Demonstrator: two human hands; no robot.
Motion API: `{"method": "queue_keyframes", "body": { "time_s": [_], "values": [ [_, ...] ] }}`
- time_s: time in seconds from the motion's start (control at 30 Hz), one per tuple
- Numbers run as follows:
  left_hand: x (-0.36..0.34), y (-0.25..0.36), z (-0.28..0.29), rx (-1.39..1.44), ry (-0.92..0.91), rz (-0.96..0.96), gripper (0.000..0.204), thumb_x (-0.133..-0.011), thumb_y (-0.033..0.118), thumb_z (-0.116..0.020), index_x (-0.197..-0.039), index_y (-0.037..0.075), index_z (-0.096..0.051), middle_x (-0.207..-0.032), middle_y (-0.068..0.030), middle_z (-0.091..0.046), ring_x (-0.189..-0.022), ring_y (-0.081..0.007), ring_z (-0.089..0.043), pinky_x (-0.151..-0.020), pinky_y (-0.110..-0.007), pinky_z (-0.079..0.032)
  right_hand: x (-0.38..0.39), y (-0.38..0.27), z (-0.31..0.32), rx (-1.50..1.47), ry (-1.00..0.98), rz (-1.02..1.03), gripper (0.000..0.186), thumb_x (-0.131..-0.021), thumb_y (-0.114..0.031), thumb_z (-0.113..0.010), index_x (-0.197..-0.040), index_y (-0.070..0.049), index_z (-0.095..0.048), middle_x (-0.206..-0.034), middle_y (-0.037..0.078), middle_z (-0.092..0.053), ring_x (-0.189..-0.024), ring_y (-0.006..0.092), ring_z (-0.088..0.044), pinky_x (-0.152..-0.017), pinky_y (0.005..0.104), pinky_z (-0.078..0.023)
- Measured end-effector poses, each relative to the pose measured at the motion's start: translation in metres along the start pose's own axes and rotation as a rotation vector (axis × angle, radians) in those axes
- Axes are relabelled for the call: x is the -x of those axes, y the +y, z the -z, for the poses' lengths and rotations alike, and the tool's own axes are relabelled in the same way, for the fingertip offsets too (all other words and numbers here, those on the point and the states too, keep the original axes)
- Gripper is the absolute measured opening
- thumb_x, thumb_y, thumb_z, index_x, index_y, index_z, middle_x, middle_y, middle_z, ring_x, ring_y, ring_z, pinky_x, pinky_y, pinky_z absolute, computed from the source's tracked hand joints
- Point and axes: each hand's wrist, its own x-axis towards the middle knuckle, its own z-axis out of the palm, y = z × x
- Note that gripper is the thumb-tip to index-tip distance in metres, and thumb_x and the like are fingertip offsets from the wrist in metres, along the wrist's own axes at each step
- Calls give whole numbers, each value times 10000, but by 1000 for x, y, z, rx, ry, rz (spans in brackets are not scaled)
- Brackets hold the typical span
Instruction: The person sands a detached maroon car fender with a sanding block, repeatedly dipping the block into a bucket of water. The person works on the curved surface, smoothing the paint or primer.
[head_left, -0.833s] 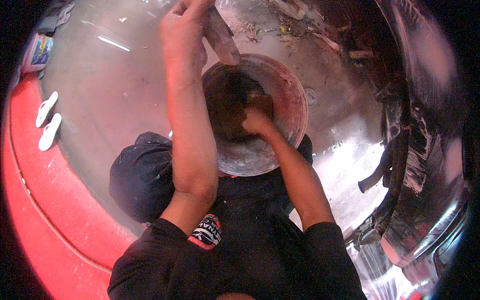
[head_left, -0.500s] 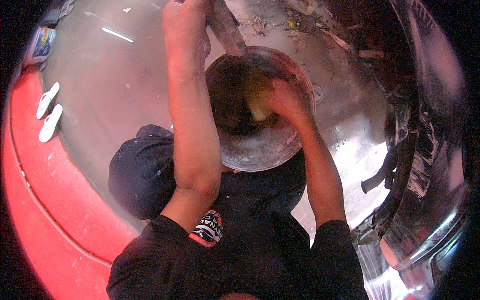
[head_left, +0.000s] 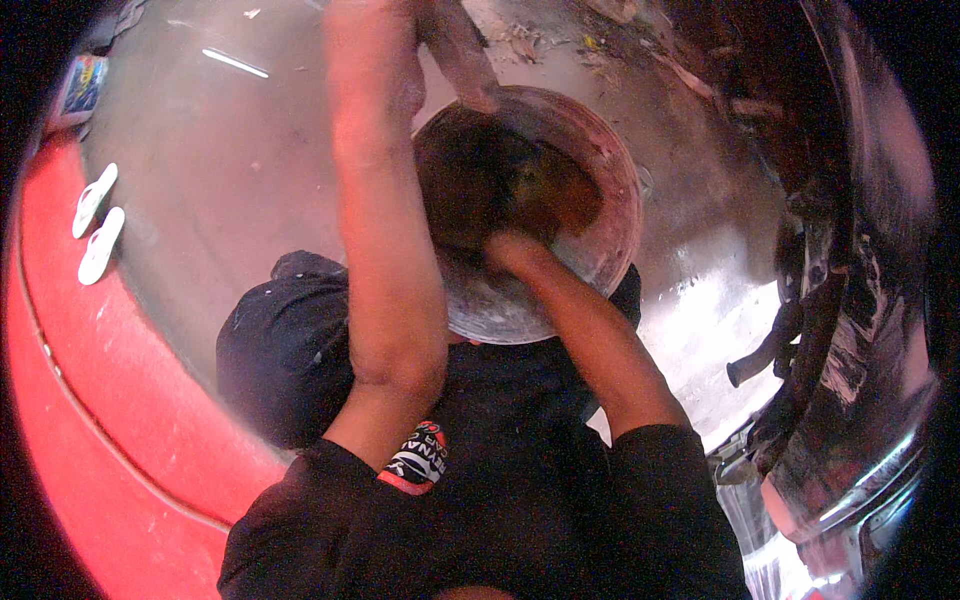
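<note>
A round, dull metal-coloured bucket point(head_left: 510, 318) is tilted with its mouth toward me, between my knees. Its inside is dark, with a yellow-brown patch point(head_left: 565, 190) that I cannot make out as liquid or residue. My right hand point(head_left: 508, 252) reaches into the bucket near its close side; its fingers are lost in the dark. My left hand point(head_left: 368, 30) is stretched forward, blurred and cut by the upper edge, so its fingers are hidden. Beside it, a long flat grey-brown piece point(head_left: 455, 50) runs down to the bucket's far rim. Whether my left hand grips it is unclear.
White flip-flops point(head_left: 100, 245) lie to the left, on a red raised strip point(head_left: 150, 400) with a hose point(head_left: 110, 442) along it. Scraps of debris point(head_left: 590, 45) litter the floor beyond the bucket. A dark, shiny curved body panel point(head_left: 890, 270) stands close on the right.
My right hand has moved left and closer to me inside the bucket, leaving the yellowish patch exposed. The bucket has shifted slightly right. My left arm stays outstretched.
</note>
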Motion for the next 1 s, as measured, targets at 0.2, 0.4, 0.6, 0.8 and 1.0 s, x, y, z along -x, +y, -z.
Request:
{"method": "queue_keyframes", "body": {
  "time_s": [0.2,0.4,0.6,0.8,1.0],
  "values": [
    [0,-2,4,9,80,-21,410,-897,355,-699,-1102,12,-608,-964,-97,-664,-775,-201,-624,-689,-339,-523,-2,-15,18,-284,225,-22,431,-934,-343,-543,-1233,-60,-670,-1231,202,-666,-1093,374,-651,-985,464,-487],
    [3,-4,4,25,53,-40,426,-906,357,-691,-1137,9,-609,-989,-110,-666,-812,-215,-625,-715,-353,-527,12,-49,111,-756,363,-165,547,-936,-485,-574,-1292,-76,-646,-1291,181,-648,-1150,349,-634,-1027,427,-459],
    [6,-3,-2,24,35,-37,425,-908,347,-695,-1133,-3,-607,-1004,-120,-670,-814,-217,-628,-723,-349,-529,18,-38,134,-959,473,36,566,-916,-466,-636,-1346,-99,-605,-1377,167,-590,-1277,368,-539,-1106,452,-389],
    [9,-1,3,24,8,-43,426,-906,331,-699,-1140,-12,-605,-1007,-125,-675,-828,-220,-638,-733,-353,-534,-6,-49,100,-372,58,171,530,-925,-402,-605,-1357,-95,-590,-1403,181,-562,-1290,377,-523,-1108,472,-390],
    [5,-11,0,53,21,-41,431,-905,328,-705,-1148,-14,-606,-1007,-136,-676,-813,-231,-642,-739,-356,-537,-33,-57,48,-210,288,62,503,-926,-343,-578,-1357,-83,-583,-1405,190,-553,-1266,370,-542,-1086,472,-413]
  ]
}}
